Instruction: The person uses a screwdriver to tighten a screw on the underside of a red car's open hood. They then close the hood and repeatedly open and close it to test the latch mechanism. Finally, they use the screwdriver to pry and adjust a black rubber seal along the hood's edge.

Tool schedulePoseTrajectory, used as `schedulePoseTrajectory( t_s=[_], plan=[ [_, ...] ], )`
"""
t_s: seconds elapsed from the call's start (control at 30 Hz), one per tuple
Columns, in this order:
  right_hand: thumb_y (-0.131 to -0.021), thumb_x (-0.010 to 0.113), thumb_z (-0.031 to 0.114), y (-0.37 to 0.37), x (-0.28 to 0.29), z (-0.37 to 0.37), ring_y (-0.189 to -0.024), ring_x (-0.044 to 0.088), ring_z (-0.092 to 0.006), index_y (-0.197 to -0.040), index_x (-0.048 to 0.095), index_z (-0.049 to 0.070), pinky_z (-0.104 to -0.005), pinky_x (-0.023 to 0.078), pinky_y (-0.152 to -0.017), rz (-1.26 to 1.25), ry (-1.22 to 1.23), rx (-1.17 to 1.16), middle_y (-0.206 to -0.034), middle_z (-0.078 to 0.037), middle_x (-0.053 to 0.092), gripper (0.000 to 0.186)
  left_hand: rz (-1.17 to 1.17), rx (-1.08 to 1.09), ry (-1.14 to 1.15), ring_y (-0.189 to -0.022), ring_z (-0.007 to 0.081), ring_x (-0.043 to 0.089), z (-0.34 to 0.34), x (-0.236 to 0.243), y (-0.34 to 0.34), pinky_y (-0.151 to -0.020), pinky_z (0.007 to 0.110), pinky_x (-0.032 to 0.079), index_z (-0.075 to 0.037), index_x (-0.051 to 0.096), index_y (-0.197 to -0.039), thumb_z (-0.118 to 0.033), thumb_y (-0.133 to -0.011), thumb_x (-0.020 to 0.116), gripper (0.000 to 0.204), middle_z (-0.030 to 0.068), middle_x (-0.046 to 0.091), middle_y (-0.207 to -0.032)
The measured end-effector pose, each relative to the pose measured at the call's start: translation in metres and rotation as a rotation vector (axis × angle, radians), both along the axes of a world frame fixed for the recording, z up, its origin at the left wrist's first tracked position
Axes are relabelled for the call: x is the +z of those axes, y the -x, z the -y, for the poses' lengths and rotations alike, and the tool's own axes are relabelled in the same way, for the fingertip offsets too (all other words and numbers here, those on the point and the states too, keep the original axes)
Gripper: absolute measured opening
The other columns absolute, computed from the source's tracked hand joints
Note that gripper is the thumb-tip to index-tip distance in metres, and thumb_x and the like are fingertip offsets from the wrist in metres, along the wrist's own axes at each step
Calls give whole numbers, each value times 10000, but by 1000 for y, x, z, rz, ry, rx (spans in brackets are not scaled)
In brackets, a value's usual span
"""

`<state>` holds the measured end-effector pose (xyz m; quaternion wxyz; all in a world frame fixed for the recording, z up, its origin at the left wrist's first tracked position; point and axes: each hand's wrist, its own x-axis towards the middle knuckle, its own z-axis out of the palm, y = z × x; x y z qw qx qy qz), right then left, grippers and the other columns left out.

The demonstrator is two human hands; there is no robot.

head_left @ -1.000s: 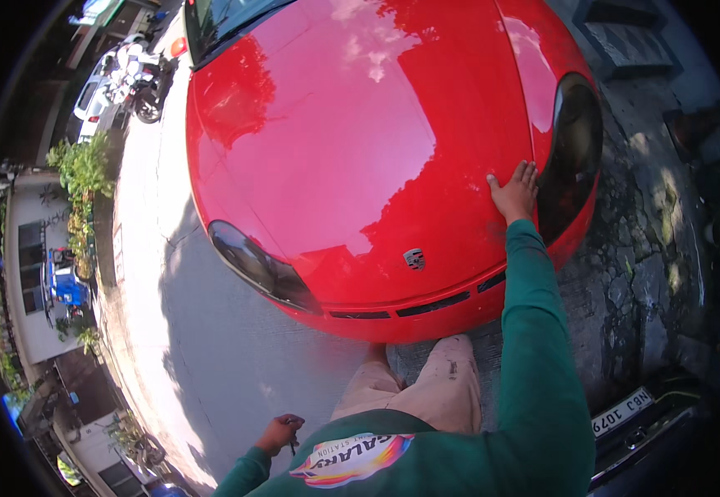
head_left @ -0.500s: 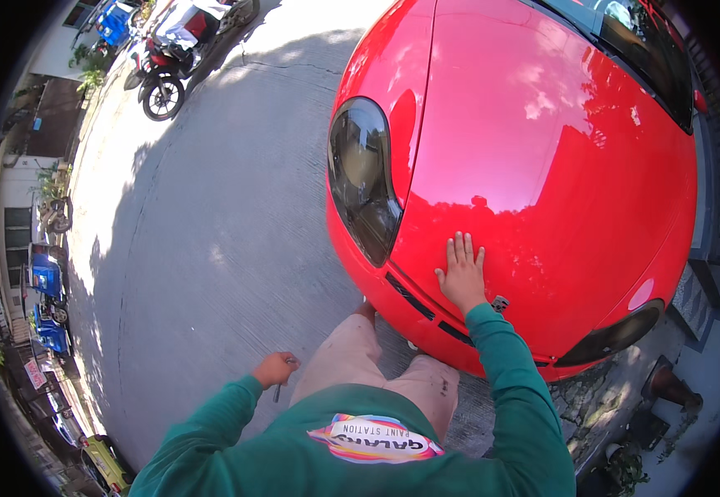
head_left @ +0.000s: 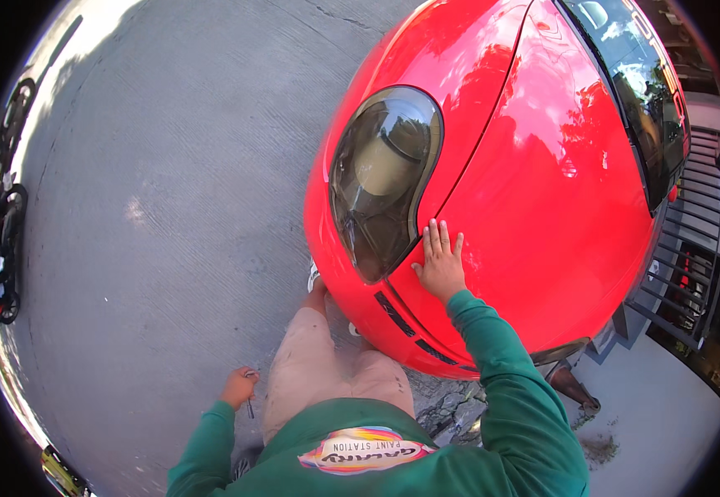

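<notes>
My right hand lies flat on the glossy red hood of a car, fingers stretched out, close to the seam beside the smoked headlight. Low on the left, beside my thigh, my left hand is closed round a thin dark rod-like thing. One end of it sticks out below the fist; its exact kind is too small to make out. Dark vent slots run along the bumper in front of my legs. Both forearms wear green sleeves.
Grey concrete pavement stretches to my left. A parked motorcycle stands at the far left edge. Beyond the car on the right are a dark metal gate, a step, and a brown pot-like object. Broken stone lies below the bumper.
My view has turned and shifted toward the headlight. My right hand now rests nearer the headlight and hood seam, still flat. My left hand keeps its hold on the thin rod-like thing.
</notes>
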<state>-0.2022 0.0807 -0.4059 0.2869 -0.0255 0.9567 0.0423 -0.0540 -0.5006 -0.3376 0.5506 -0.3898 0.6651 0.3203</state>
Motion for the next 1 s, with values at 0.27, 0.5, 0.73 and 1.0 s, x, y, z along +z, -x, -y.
schedulePoseTrajectory(
  t_s=[0.27, 0.5, 0.73, 1.0],
  plan=[
    [-924, 714, 521, 37, 21, 7, -1654, 81, -368, -1687, 202, 10, -692, 163, -1265, 269, -149, 48, -1781, -184, 120, 1051, 6, 83, -18, -659, 190, 632, -6, -92, 18, -537, 378, 572, -29, 731, -1092, -186, -995, 684, 190, 75, 669, -841],
    [-912, 731, 474, 52, 31, 27, -1648, 93, -398, -1679, 192, -19, -664, 213, -1265, 386, -231, 16, -1776, -219, 101, 1059, 7, 116, -79, -714, 210, 662, -39, -133, 26, -553, 387, 586, -29, 729, -1095, -194, -999, 668, 201, 81, 691, -877],
    [-941, 667, 385, 10, 33, 75, -1641, 121, -402, -1667, 224, -20, -635, 204, -1277, 541, -63, 269, -1759, -258, 117, 942, 5, 272, -89, -667, 199, 657, -47, -152, 4, -532, 381, 568, -15, 719, -1114, -194, -990, 675, 222, 94, 696, -867],
    [-947, 656, 273, 8, 3, 122, -1227, 646, -361, -1229, 717, 39, -499, 522, -1031, 614, 444, 309, -1330, -194, 677, 372, 117, 260, -42, -608, 205, 650, -31, -167, -66, -504, 374, 560, -29, 728, -1116, -188, -979, 675, 217, 92, 677, -774]
  ],
)
